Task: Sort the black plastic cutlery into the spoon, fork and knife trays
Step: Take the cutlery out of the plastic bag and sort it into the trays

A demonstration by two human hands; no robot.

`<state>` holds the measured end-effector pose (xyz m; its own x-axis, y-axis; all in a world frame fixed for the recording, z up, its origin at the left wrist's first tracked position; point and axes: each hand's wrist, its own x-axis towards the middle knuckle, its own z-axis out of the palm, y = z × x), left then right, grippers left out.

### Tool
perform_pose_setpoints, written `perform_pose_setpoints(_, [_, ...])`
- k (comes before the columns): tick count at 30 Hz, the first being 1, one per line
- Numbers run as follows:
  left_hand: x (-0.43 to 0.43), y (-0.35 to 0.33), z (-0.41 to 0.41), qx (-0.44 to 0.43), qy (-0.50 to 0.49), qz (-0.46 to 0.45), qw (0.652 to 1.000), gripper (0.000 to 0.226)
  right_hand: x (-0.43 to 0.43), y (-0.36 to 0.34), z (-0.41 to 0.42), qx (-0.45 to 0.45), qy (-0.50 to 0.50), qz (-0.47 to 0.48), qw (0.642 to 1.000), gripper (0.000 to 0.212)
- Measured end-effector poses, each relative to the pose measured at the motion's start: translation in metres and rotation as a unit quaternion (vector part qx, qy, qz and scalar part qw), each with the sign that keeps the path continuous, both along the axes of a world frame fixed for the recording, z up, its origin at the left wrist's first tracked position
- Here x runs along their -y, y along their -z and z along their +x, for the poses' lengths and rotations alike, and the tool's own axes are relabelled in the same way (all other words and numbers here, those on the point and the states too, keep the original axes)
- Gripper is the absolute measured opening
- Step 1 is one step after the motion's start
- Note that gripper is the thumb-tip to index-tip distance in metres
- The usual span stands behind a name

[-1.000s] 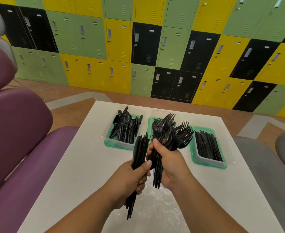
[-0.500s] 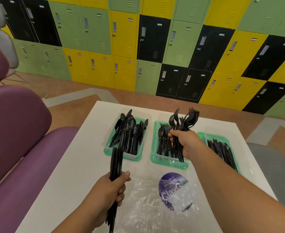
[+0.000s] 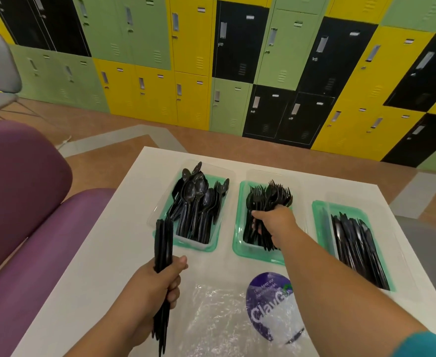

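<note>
Nearest on the white table [image 3: 103,243], a crumpled clear bag [image 3: 217,320] lies flat, its purple label [image 3: 266,305] facing up. Left of it, the left hand [image 3: 157,284] makes a fist round a tight bundle [image 3: 163,240] of black cutlery, held upright above the table; seen edge-on, I cannot tell which kind it is. A purple seat [image 3: 31,228] runs along the table's left side.

Further out, three green trays sit in a row. The right hand [image 3: 276,222] reaches into the middle one, the fork tray [image 3: 237,243], fingers curled round a fat bunch of forks [image 3: 271,199], tines fanning out toward the far end, handles down inside the tray. On the left, the spoon tray [image 3: 211,248] is heaped with spoons [image 3: 199,199], bowls pointing far and some poking over the rim. On the right, well apart from the hand, the knife tray [image 3: 317,220] holds knives [image 3: 358,243] lying lengthways.

Beyond the table there is brown floor [image 3: 109,119], then a wall of green, yellow and black lockers [image 3: 191,60]
</note>
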<state>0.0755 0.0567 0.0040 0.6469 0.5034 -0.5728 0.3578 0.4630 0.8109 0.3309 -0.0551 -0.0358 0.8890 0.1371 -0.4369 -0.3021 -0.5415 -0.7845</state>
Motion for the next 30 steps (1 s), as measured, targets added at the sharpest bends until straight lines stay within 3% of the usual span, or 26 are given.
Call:
perform_pose_setpoints(5, [0.004, 0.004, 0.005, -0.003, 0.005, -0.004, 1.000, 0.020, 0.004, -0.009, 0.004, 0.076, -0.031, -0.090, 0.993, 0.043])
perform_pose_setpoints(12, [0.009, 0.006, 0.003, -0.004, 0.019, -0.003, 1.000, 0.013, 0.016, -0.016, 0.008, 0.069, -0.048, -0.089, 0.993, 0.077])
perform_pose_setpoints(15, [0.010, 0.005, 0.002, -0.006, 0.022, -0.001, 1.000, 0.013, 0.018, -0.016, 0.007, 0.086, -0.064, -0.137, 0.985, 0.072])
perform_pose_setpoints(21, [0.015, 0.003, 0.004, -0.006, 0.016, -0.022, 1.000, 0.021, 0.024, -0.009, 0.007, 0.148, -0.086, -0.202, 0.964, 0.040])
perform_pose_setpoints(27, [0.017, -0.005, 0.012, 0.004, -0.001, -0.049, 0.999, 0.030, 0.038, -0.022, -0.021, 0.240, -0.057, -0.104, 0.963, 0.044])
perform_pose_setpoints(30, [0.023, -0.014, 0.020, 0.016, -0.002, -0.037, 0.999, 0.035, 0.047, -0.044, -0.063, 0.197, -0.107, 0.030, 0.974, 0.019])
